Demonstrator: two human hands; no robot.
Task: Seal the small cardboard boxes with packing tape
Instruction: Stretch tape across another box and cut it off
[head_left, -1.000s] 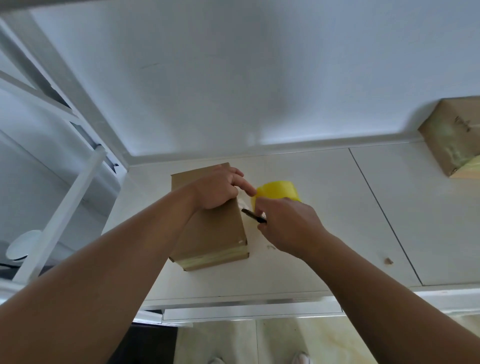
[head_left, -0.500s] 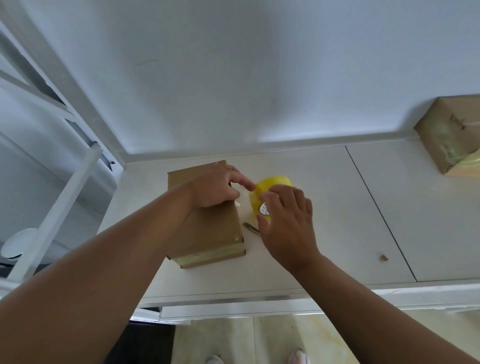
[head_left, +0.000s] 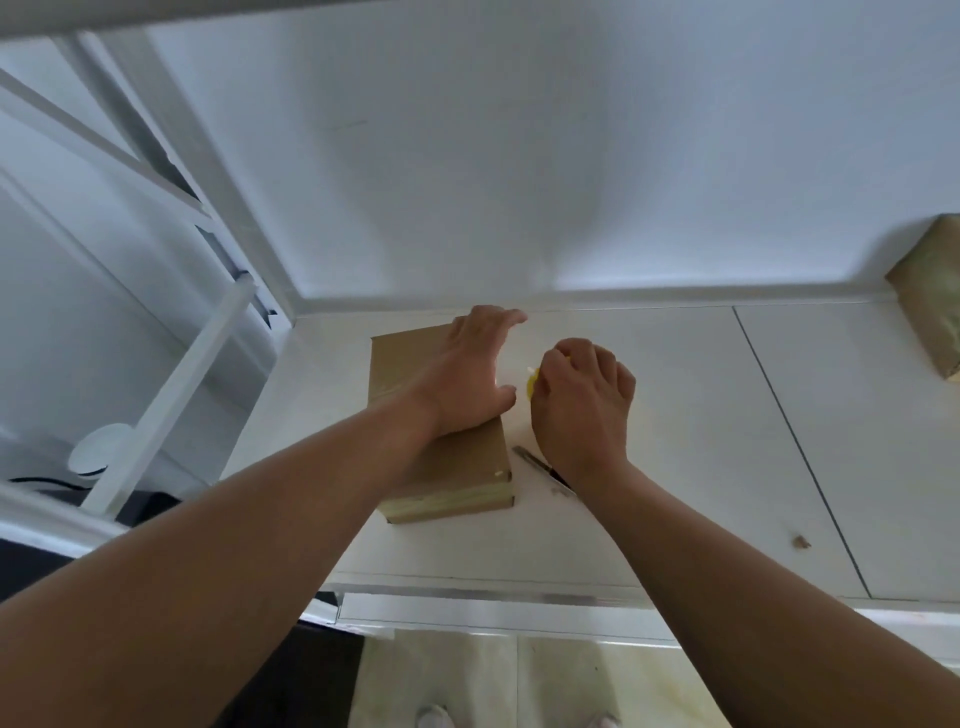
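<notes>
White desk (head_left: 675, 467) takes up most of the shot. The cardboard box (head_left: 452, 467) sits left of centre, with the left hand (head_left: 467, 374) lying flat on top, fingers spread, gripping nothing. Just beside it, the right hand (head_left: 582, 400) is curled over the yellow tape roll (head_left: 531, 387), mostly hiding it. A small cutter (head_left: 535, 465) lies between box and wrist.

left hand (head_left: 470, 376) now flat, fingers spread along box (head_left: 441, 457) top; right hand (head_left: 582, 410) cupped over tape roll (head_left: 531, 385), knife (head_left: 540, 467) dropped beside its wrist.
</notes>
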